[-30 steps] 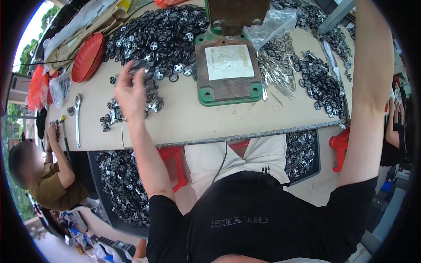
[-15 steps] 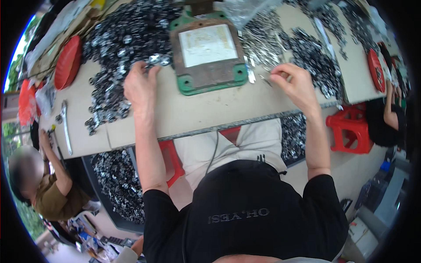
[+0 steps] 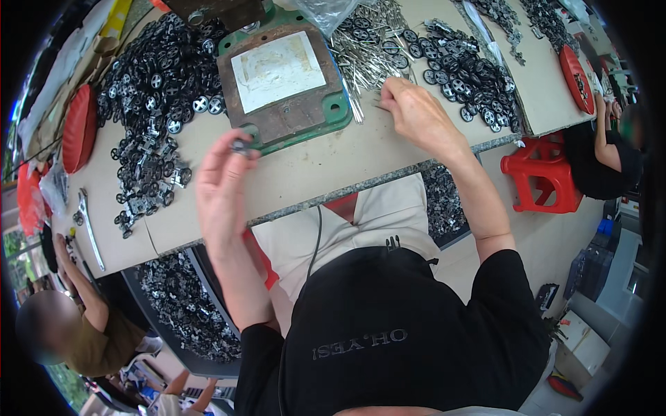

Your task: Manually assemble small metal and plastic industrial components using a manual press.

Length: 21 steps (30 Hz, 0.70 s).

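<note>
Between the fingertips of my left hand (image 3: 223, 184) is a small black toy wheel (image 3: 240, 146), held just off the near left corner of the green and brown press base (image 3: 284, 109). My right hand (image 3: 423, 118) is closed in a pinch on a thin metal pin (image 3: 379, 104), of which only the end shows. It is beside a heap of silvery metal pins (image 3: 359, 66). Right of that lies a pile of black wheels (image 3: 461, 80). A larger heap of black wheels (image 3: 156, 76) spreads left of the press, with small dark metal and wheel pieces (image 3: 149, 166) nearer me.
On the left are a red dish (image 3: 80, 130) and a wrench (image 3: 90, 225); another red dish (image 3: 577, 80) lies far right. Bins of parts (image 3: 184, 301) stand below the table edge. A red stool (image 3: 544, 173) is on the right. Co-workers sit on both sides.
My left hand has come back from the wheel heap and now holds a wheel up. My right hand keeps its pinch near the pins. The whole view has shifted slightly.
</note>
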Available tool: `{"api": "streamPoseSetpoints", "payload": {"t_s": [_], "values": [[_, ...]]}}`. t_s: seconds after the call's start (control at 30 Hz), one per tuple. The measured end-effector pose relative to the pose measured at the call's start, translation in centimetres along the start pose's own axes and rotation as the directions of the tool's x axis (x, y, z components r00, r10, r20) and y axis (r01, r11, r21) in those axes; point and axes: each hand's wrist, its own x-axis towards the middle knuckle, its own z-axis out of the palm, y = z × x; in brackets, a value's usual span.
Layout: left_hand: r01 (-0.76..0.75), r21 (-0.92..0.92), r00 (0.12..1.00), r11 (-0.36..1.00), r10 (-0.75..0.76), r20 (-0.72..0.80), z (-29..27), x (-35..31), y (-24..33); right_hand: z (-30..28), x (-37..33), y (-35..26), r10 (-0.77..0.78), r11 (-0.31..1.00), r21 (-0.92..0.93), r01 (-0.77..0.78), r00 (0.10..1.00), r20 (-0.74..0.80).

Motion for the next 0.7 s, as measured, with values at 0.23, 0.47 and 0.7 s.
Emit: {"api": "streamPoseSetpoints", "payload": {"t_s": [0.23,0.47,0.7], "values": [[0.347,-0.560,0.929,0.753,-0.194,0.315,5.4,-2.1,-4.4,-0.2,-1.9,-3.7,0.052,0.774,0.633,-0.008,0.997,-0.050],[0.369,-0.569,0.920,0.735,-0.204,0.334,6.9,-2.1,-5.1,1.9,-3.9,-5.0,0.003,0.293,0.956,0.034,0.999,-0.036],[0.364,-0.551,0.922,0.751,-0.205,0.329,7.0,-2.2,-5.3,2.7,-4.0,-4.9,0.009,0.239,0.970,-0.039,0.999,0.038]]}}
